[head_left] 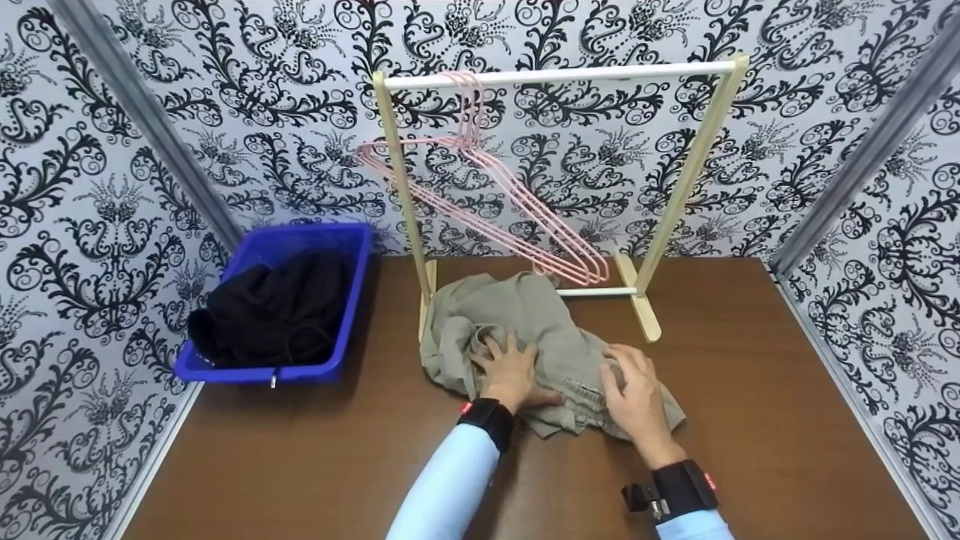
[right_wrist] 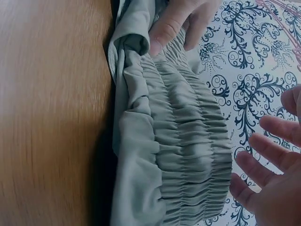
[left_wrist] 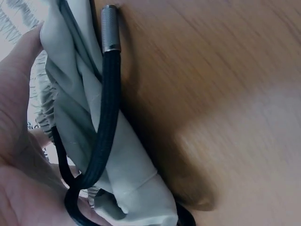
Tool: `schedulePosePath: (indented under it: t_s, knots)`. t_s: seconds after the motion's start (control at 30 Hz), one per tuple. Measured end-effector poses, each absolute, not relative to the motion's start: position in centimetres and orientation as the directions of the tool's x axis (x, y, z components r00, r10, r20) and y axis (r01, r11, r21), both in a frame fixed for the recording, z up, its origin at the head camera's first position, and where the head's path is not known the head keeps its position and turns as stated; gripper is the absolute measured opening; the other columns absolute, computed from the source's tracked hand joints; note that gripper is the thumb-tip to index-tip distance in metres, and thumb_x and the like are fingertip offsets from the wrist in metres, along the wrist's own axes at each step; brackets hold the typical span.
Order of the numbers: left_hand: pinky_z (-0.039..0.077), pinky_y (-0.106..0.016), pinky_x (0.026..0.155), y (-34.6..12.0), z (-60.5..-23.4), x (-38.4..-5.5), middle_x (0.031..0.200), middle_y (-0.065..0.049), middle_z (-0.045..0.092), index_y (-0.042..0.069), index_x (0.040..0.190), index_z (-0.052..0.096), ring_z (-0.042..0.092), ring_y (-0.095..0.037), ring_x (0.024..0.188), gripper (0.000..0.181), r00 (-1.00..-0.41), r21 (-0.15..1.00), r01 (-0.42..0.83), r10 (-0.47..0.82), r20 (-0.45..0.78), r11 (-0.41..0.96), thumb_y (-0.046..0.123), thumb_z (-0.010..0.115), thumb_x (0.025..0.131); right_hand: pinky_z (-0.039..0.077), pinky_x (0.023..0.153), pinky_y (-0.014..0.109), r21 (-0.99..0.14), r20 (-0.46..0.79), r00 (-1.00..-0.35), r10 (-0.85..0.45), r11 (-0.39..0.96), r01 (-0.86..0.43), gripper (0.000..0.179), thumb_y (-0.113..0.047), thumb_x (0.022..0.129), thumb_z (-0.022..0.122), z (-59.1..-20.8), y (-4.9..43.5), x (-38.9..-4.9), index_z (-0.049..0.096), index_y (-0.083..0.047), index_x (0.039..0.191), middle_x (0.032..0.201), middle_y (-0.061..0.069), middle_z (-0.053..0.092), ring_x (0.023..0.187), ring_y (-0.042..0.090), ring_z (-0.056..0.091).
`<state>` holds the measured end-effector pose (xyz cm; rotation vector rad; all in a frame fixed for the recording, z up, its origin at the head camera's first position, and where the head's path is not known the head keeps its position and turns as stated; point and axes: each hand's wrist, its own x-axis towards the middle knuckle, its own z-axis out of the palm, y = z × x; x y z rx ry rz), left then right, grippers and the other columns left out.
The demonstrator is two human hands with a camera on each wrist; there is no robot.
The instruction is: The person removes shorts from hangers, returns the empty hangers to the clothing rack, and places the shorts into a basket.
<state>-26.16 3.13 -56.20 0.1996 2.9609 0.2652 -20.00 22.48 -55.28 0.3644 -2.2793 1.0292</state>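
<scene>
A pair of grey-green drawstring pants [head_left: 525,307] lies bunched on the table in front of the rack. Their gathered elastic waistband [right_wrist: 188,141] faces the right wrist camera. A black drawstring [left_wrist: 109,103] with a metal tip hangs from it in the left wrist view. My left hand [head_left: 511,373] rests on the cloth with its fingers spread. Over the waistband's right part is my right hand [head_left: 634,390], fingers loosely bent and apart. In the right wrist view, that hand's fingers [right_wrist: 268,176] are close to the waistband's edge and hold nothing.
Behind the pants stands a small rack [head_left: 694,172] with pale wooden posts and a white bar. Several pink hangers [head_left: 517,195] hang at its left end. At the left, a blue basket [head_left: 356,292] holds black cloth [head_left: 277,311]. Patterned walls enclose the brown table [head_left: 330,457].
</scene>
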Motion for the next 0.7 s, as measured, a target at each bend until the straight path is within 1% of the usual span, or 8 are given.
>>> schedulePosePath:
  t_s: [0.17, 0.3, 0.4, 0.5, 0.57, 0.63, 0.7]
  knots:
    - [0.02, -0.087, 0.103, 3.2, -56.4, -25.8, 0.166, -0.016, 0.032, 0.035, 0.159, 0.039, 0.027, -0.058, 0.146, 0.115, -0.983, 0.229, 0.097, 0.129, -0.128, 0.969, 0.079, 0.082, 0.062, 0.043, 0.09, 0.058, -0.587, 0.627, -0.779, -0.02, 0.645, -0.489, 0.022, 0.003, 0.094, 0.064, -55.7, 22.0, -19.9, 0.068, 0.009, 0.114, 0.12, 0.028, 0.063, 0.109, 0.046, 0.059]
    - [0.024, -0.086, 0.102, 3.4, -56.6, -25.6, 0.164, -0.012, 0.038, 0.031, 0.155, 0.048, 0.033, -0.056, 0.144, 0.107, -0.987, 0.219, 0.085, 0.113, -0.118, 0.972, 0.076, 0.082, 0.065, 0.042, 0.09, 0.058, -0.609, 0.598, -0.801, -0.02, 0.639, -0.47, 0.022, 0.001, 0.095, 0.063, -56.0, 21.4, -19.9, 0.069, 0.008, 0.116, 0.121, 0.027, 0.063, 0.107, 0.043, 0.058]
    - [0.03, -0.083, 0.102, 3.3, -56.4, -25.2, 0.158, -0.011, 0.045, 0.025, 0.149, 0.056, 0.04, -0.053, 0.14, 0.097, -0.989, 0.222, 0.093, 0.115, -0.088, 0.971, 0.07, 0.085, 0.068, 0.042, 0.092, 0.059, -0.637, 0.557, -0.831, -0.017, 0.633, -0.44, 0.023, -0.002, 0.098, 0.062, -56.0, 21.0, -19.7, 0.068, 0.006, 0.118, 0.125, 0.025, 0.063, 0.111, 0.042, 0.057]
    - [0.034, -0.081, 0.1, 2.9, -56.0, -24.8, 0.147, -0.01, 0.055, 0.02, 0.14, 0.065, 0.047, -0.05, 0.135, 0.085, -0.992, 0.241, 0.106, 0.121, -0.048, 0.965, 0.061, 0.088, 0.069, 0.042, 0.095, 0.059, -0.664, 0.523, -0.852, -0.012, 0.622, -0.416, 0.023, -0.005, 0.1, 0.061, -56.0, 20.6, -19.6, 0.068, 0.006, 0.12, 0.127, 0.024, 0.062, 0.116, 0.043, 0.056]
    - [0.034, -0.081, 0.101, 2.5, -55.8, -24.7, 0.14, -0.01, 0.061, 0.017, 0.133, 0.069, 0.049, -0.048, 0.132, 0.077, -0.992, 0.259, 0.107, 0.121, -0.037, 0.96, 0.055, 0.089, 0.07, 0.042, 0.096, 0.059, -0.675, 0.514, -0.858, -0.01, 0.613, -0.412, 0.024, -0.005, 0.101, 0.06, -56.0, 20.4, -19.6, 0.067, 0.007, 0.12, 0.128, 0.024, 0.061, 0.118, 0.044, 0.055]
    - [0.033, -0.08, 0.102, 2.1, -55.8, -24.7, 0.132, -0.009, 0.067, 0.014, 0.124, 0.072, 0.051, -0.045, 0.131, 0.067, -0.993, 0.275, 0.103, 0.116, -0.03, 0.956, 0.05, 0.089, 0.071, 0.042, 0.096, 0.059, -0.678, 0.514, -0.858, -0.011, 0.608, -0.414, 0.024, -0.004, 0.101, 0.061, -56.0, 20.1, -19.6, 0.067, 0.008, 0.12, 0.128, 0.025, 0.061, 0.118, 0.044, 0.055]
    - [0.035, -0.078, 0.102, 1.7, -56.0, -24.7, 0.12, -0.009, 0.072, 0.011, 0.112, 0.074, 0.055, -0.044, 0.127, 0.055, -0.993, 0.29, 0.107, 0.114, -0.007, 0.951, 0.045, 0.089, 0.071, 0.042, 0.095, 0.059, -0.675, 0.519, -0.855, -0.013, 0.607, -0.419, 0.023, -0.004, 0.1, 0.061, -56.0, 19.9, -19.6, 0.067, 0.008, 0.119, 0.127, 0.025, 0.061, 0.117, 0.044, 0.056]
